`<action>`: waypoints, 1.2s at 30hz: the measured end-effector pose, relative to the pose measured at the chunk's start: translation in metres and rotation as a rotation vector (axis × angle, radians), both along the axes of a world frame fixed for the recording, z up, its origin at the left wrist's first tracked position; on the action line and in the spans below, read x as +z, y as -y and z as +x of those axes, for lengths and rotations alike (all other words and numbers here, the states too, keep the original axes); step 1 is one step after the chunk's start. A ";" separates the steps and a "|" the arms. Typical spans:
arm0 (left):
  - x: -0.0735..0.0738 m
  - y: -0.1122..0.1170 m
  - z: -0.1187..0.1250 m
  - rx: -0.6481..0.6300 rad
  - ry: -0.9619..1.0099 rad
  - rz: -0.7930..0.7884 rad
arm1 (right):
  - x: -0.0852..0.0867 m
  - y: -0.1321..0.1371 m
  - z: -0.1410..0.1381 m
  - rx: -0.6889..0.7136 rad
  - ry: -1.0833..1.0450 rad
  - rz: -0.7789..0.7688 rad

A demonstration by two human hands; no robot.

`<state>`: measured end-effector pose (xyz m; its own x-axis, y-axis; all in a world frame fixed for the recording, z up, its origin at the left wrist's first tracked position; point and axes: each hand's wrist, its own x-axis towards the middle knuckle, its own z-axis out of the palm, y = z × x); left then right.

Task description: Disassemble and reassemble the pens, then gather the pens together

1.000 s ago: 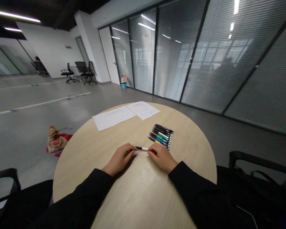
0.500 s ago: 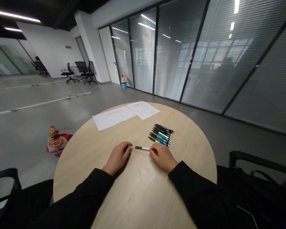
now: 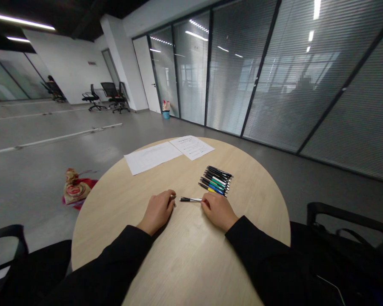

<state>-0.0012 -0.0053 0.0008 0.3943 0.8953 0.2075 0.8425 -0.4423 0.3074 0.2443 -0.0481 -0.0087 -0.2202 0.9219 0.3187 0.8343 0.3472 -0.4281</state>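
Well, left hand [image 3: 157, 211] and right hand [image 3: 218, 210] are down on the round wooden counter [image 3: 115, 208], a black-and-white retractable pen [image 3: 190, 199] lying flat between them!
The left grip is curled loosely just beside the pen's dark end, and I can't tell whether it's closed on anything; the right grip sits relaxed, fingertips right at the pen's other end, not wrapped round it. Farther right, a tight row of colourful pens [image 3: 215, 182] lies on the counter, two paper sheets [image 3: 169, 152] beyond.

Left hand [image 3: 158, 211] and right hand [image 3: 218, 211] rest curled, palms down.
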 end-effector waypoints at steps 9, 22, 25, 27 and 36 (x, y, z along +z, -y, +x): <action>0.003 0.001 0.000 -0.022 -0.032 0.000 | -0.001 0.000 0.000 -0.007 0.020 -0.016; -0.003 -0.001 -0.002 -0.033 0.052 0.027 | 0.001 0.001 0.000 -0.006 0.018 -0.018; -0.005 -0.003 -0.002 -0.038 0.074 0.045 | 0.002 0.001 0.000 -0.004 0.003 -0.013; -0.007 -0.003 -0.003 -0.045 0.071 0.050 | 0.003 0.001 0.000 0.001 -0.012 -0.007; -0.006 -0.003 -0.003 -0.066 0.049 0.039 | -0.004 -0.001 0.001 0.026 -0.019 -0.020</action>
<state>-0.0037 -0.0021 -0.0052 0.4405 0.8585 0.2625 0.7956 -0.5088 0.3289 0.2450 -0.0467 -0.0126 -0.2384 0.9223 0.3042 0.8165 0.3599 -0.4514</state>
